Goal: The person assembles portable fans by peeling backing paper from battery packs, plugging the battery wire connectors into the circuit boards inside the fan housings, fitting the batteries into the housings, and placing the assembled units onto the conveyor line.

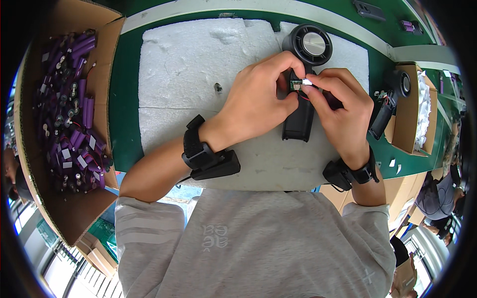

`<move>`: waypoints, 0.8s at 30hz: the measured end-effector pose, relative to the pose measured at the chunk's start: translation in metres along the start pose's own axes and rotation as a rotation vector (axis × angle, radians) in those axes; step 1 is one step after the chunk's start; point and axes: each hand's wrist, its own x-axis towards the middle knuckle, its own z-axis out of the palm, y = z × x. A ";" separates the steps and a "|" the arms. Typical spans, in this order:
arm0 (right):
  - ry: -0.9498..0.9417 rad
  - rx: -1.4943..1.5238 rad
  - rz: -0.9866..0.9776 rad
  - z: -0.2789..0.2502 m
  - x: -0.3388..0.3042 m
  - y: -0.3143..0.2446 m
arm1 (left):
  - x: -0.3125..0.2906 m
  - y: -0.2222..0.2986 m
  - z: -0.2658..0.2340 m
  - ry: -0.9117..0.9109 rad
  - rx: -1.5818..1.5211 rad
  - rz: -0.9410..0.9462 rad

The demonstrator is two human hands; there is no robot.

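A black handheld fan (298, 122) lies on the white foam board (181, 64), its round head away from me and its handle toward me. The handle is open near the neck, where a small green circuit board (295, 86) shows. My left hand (258, 97) is closed, with thumb and forefinger around the fan at the board. Closed in a pinch, my right hand (344, 107) has a small white piece (306, 82) between its fingertips, right against the board. A red wire shows just below; whether it joins the white piece is hidden by my fingers.
On the left stands a cardboard box (112, 84) with many purple battery cells (88, 111). Another black fan (381, 115) lies to the right, beside a smaller box (411, 136) of white pieces. White scraps (392, 163) lie on the green table. People sit farther off right.
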 end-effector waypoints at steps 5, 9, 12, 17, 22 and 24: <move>0.020 -0.045 -0.007 0.000 -0.002 -0.004 | -0.001 0.004 0.000 0.023 0.027 -0.045; 0.010 -0.066 0.007 0.000 -0.003 -0.006 | 0.000 0.002 0.002 0.061 -0.010 -0.028; 0.016 -0.085 -0.015 0.001 -0.004 -0.007 | 0.000 0.002 0.002 0.037 0.006 -0.039; -0.016 -0.149 -0.022 -0.001 -0.003 -0.008 | 0.001 -0.003 -0.007 -0.073 0.007 0.039; -0.029 -0.065 0.062 -0.002 0.000 -0.004 | 0.009 -0.009 -0.016 -0.105 -0.134 0.100; -0.030 -0.033 0.099 -0.005 0.002 -0.003 | 0.009 -0.009 -0.019 -0.129 -0.057 0.136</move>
